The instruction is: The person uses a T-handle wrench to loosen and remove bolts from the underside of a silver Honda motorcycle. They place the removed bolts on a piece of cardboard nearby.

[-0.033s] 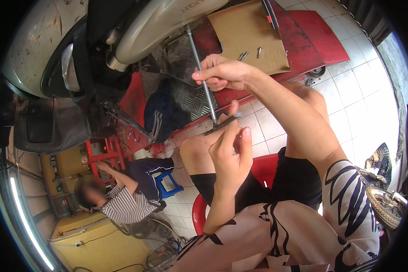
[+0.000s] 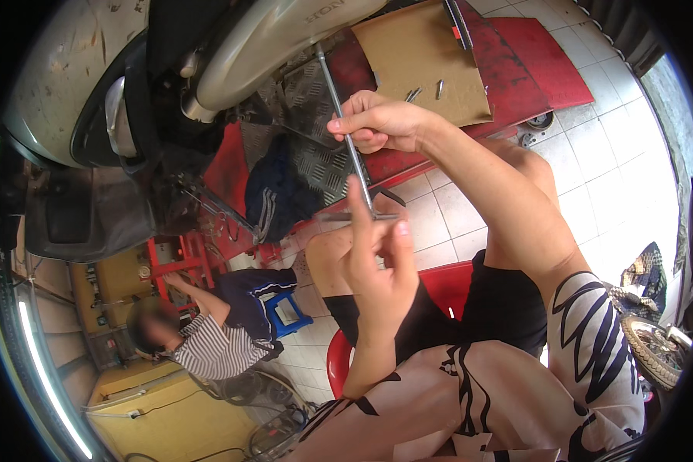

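Note:
A long metal T-handle wrench [image 2: 333, 93] runs at a slant from the underside of a pale scooter body [image 2: 242, 54] back toward me. My right hand [image 2: 379, 123] is closed around the middle of its shaft. At the near end, the crossbar [image 2: 385, 216] is smeared by motion. My left hand [image 2: 381, 277] is beside that crossbar, index finger stretched up and thumb apart, the other fingers curled. The index finger overlaps the bar; whether it touches is hard to tell. The wrench's far tip meets the scooter's lower edge, and what it sits on is hidden.
Beyond my right hand, brown cardboard [image 2: 408, 54] with a few small metal parts [image 2: 440, 88] lies on a red lift platform [image 2: 531, 61]. Dark cloth [image 2: 273, 185] rests by the tread plate. A person in a striped shirt [image 2: 223, 346] works at left near a blue stool [image 2: 291, 314].
The wrench's crossbar has turned to a different angle. My left hand has shifted a little to the left, its index finger now more upright. My right hand has hardly moved.

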The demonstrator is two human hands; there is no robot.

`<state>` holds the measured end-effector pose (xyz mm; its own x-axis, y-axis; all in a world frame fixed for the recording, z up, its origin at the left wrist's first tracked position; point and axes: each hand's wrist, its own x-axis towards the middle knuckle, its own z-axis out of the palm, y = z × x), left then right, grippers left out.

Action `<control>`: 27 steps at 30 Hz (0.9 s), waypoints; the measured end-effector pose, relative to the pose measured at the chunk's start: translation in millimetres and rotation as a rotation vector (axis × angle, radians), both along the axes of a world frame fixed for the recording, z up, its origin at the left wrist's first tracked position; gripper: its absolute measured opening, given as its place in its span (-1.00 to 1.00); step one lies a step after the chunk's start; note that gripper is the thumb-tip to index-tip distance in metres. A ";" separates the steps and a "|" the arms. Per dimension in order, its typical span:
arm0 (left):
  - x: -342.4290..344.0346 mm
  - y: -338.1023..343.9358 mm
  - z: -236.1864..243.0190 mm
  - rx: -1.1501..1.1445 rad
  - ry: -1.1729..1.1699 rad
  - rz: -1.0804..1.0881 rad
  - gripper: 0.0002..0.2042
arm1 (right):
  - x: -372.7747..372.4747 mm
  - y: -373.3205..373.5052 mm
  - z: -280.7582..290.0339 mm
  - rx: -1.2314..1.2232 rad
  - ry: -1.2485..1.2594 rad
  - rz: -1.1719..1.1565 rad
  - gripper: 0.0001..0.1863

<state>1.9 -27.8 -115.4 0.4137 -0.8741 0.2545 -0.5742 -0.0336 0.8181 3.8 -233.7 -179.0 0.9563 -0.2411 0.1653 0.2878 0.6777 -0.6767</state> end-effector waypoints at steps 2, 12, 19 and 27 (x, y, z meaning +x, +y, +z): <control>-8.5 2.0 6.4 0.026 0.055 0.130 -0.40 | -1.1 -0.7 0.6 0.057 -0.044 0.007 -0.75; -13.8 10.1 -19.8 0.205 0.054 -0.267 -0.34 | 2.0 -3.9 3.8 0.165 0.034 -0.008 -0.76; -10.6 18.1 -8.7 0.085 0.043 0.058 -0.28 | 4.1 -8.4 4.2 0.196 -0.016 -0.050 -0.77; -20.2 7.0 -30.3 0.219 0.122 -0.233 -0.28 | 7.3 -5.6 2.1 0.266 0.014 -0.082 -0.79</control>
<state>-18.3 -20.8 -145.7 0.2120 -0.9772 0.0114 -0.4856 -0.0952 0.8690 11.1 -239.3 -176.8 0.9335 -0.3512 0.0722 0.3409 0.8070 -0.4823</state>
